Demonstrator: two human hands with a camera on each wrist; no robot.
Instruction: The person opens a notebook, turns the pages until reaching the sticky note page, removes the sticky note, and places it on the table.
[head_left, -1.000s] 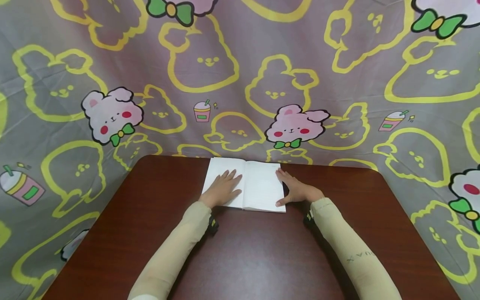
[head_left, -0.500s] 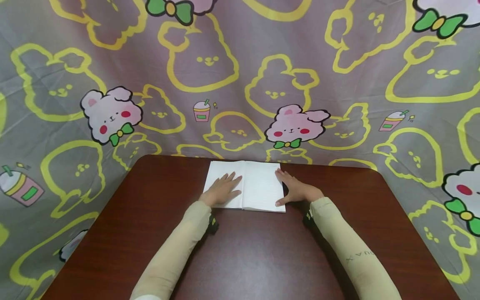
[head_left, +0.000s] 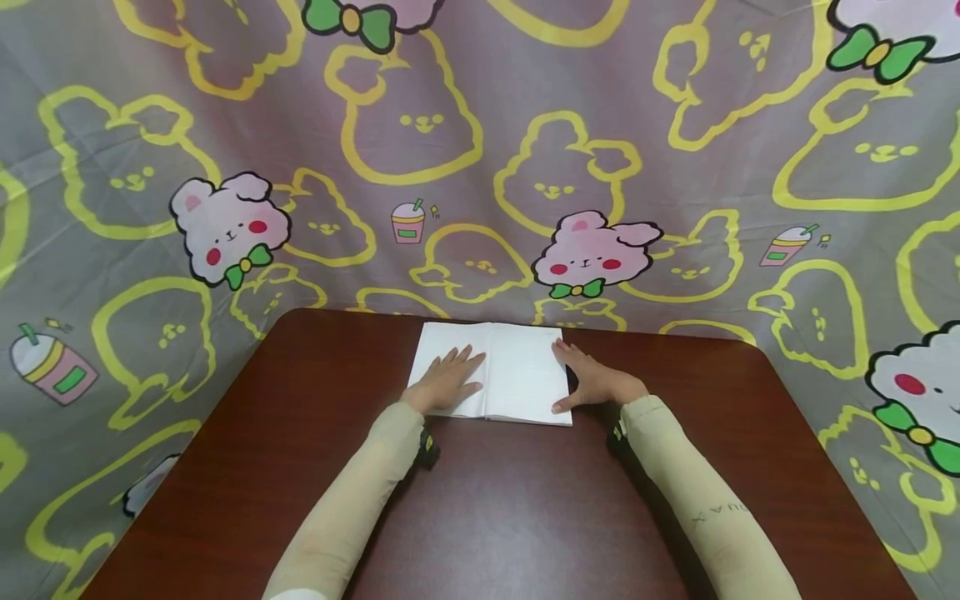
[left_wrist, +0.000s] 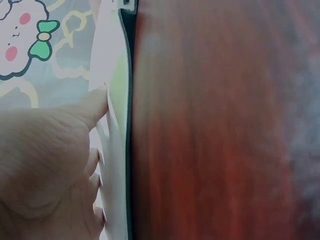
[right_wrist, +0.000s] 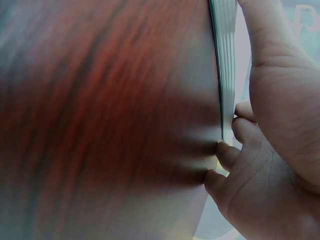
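A notebook with white pages lies spread on the table near its far edge. Flat on the left page rests my left hand, its fingers spread toward the fold. In the left wrist view that hand's thumb touches the page, above a thin dark cover. My right hand lies at the right page's outer edge, thumb and fingers apart. The right wrist view shows the thicker page stack side-on, with some fingertips of that hand down at the table beside it.
The dark red-brown table has rounded far corners. A grey curtain with yellow outlines and cartoon rabbits hangs behind it and at both sides. Black wrist devices sit under the pale sleeves.
The far edge of the left page has flattened down a little under the left hand since a second ago. Both hands stay in nearly the same place; the head view shifts slightly.
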